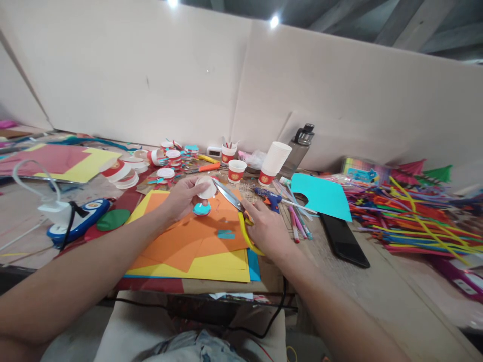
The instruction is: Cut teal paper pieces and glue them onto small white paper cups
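Observation:
Between the thumb and fingers of my left hand (183,197) is a small white paper disc (206,187), possibly a cut-off cup bottom. My right hand (266,226) grips a pair of scissors (229,196) by the yellow handle. Their blades point up and left, the tips at the right edge of the disc; I cannot tell whether they touch it. Just below the disc is a round turquoise-topped piece (202,209). Orange paper sheets (181,241) lie under both hands, over yellow sheets (222,264). A small turquoise scrap (226,234) rests on the orange paper.
Paper cups (236,171), a cup stack (276,158) and a grey bottle (298,151) stand at the back. On the right are a blue glue gun (269,197), turquoise paper (322,196), a black phone (344,240) and pipe cleaners (411,221). A blue power strip (81,221) lies left.

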A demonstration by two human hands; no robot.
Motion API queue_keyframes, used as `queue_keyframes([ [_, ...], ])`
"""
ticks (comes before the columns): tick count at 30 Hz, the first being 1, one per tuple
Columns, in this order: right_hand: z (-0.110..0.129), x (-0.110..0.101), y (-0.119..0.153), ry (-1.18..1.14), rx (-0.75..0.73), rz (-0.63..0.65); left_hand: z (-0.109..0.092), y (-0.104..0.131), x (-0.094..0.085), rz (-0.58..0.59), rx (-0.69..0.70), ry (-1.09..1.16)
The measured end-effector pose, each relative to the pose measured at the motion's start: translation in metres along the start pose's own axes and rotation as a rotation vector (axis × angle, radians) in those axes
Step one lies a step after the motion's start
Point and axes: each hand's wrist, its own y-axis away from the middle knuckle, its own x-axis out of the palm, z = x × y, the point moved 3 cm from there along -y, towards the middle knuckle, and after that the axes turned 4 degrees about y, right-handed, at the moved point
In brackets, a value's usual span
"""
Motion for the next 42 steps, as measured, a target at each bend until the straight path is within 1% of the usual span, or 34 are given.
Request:
queue_keyframes([
  [4,-0.0005,0.001,0.0001,-0.01,0.002,0.014,-0.0001,-0.0004,0.0005,-0.019,-0.008,0.01],
  [13,0.0016,0.0009,-0.0011,-0.004,0.011,0.039,-0.0002,-0.0015,-0.0009,-0.004,-0.005,0.007],
  [21,0.001,0.0017,-0.0015,-0.006,0.045,0.057,-0.0029,0.0005,0.0022,-0.01,-0.006,0.018],
  [25,-0.0008,0.0007,-0.0026,-0.025,0.073,0.054,-0.0037,-0.0007,0.0028,-0.002,-0.001,0.008],
  [34,-0.001,-0.0052,-0.0018,0.048,0.066,0.027,-0.0036,-0.0021,-0.0024,0.004,-0.025,-0.029],
  [42,-0.0021,-0.0025,-0.0028,0.038,0.053,0.08,-0.0026,-0.0015,-0.0018,-0.011,-0.039,-0.041],
])
